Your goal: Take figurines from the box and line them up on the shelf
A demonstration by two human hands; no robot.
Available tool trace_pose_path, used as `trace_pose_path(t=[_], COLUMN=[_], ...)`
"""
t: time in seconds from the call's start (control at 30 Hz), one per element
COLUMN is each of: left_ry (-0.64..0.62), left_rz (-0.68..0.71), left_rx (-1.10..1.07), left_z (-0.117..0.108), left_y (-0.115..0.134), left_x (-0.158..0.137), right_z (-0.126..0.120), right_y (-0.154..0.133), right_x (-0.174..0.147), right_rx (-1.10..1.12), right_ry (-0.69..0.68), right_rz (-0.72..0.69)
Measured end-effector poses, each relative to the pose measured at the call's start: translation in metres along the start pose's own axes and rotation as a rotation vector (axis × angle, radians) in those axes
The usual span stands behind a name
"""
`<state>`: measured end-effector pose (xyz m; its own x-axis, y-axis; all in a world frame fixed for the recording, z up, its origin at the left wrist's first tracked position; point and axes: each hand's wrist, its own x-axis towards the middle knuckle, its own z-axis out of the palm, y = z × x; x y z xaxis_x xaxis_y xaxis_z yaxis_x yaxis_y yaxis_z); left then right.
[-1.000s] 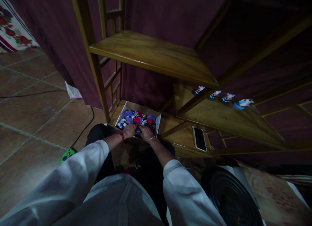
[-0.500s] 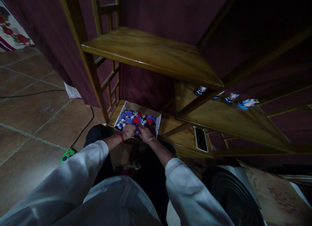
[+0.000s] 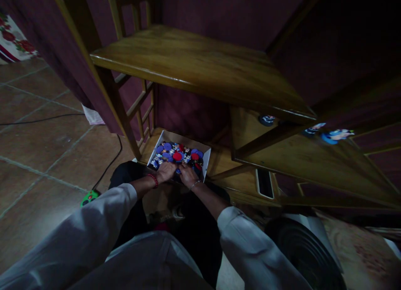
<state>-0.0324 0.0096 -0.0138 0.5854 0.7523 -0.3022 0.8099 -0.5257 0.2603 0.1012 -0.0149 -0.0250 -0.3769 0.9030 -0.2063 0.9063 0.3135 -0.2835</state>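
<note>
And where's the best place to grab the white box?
Probably grip the white box by its short left and right walls, coming in from outside each end: the top is open, those walls stand up, and small figurines crowd the middle.

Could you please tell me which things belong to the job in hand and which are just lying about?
Job in hand:
white, open, rectangular box
small blue, red and black pieces inside

Apparently just lying about:
green corded device
black, white-edged, rectangular slab
black, ridged, round object
</note>
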Motion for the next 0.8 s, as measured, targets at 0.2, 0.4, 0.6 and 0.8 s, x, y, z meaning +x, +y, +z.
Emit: trace_pose_path(t=[0.2,0.4,0.6,0.8], left_ry=[-0.026,-0.005,-0.009,0.010], left_rz=[0.043,0.022,-0.043,-0.096], left_rx=[0.004,-0.001,-0.028,-0.063], left_z=[0.001,0.004,0.002,0.000], left_y=[-0.004,-0.002,0.003,0.008], left_x=[0.005,0.004,-0.002,-0.008], right_z=[0.004,0.013,0.013,0.004], right_y=[0.003,0.005,0.004,0.004], right_x=[0.001,0.002,0.001,-0.001], right_rx=[-0.016,-0.025,-0.020,0.049], right_ry=[0.013,0.049,0.035,0.034], right_rz=[-0.001,-0.009,0.014,0.004])
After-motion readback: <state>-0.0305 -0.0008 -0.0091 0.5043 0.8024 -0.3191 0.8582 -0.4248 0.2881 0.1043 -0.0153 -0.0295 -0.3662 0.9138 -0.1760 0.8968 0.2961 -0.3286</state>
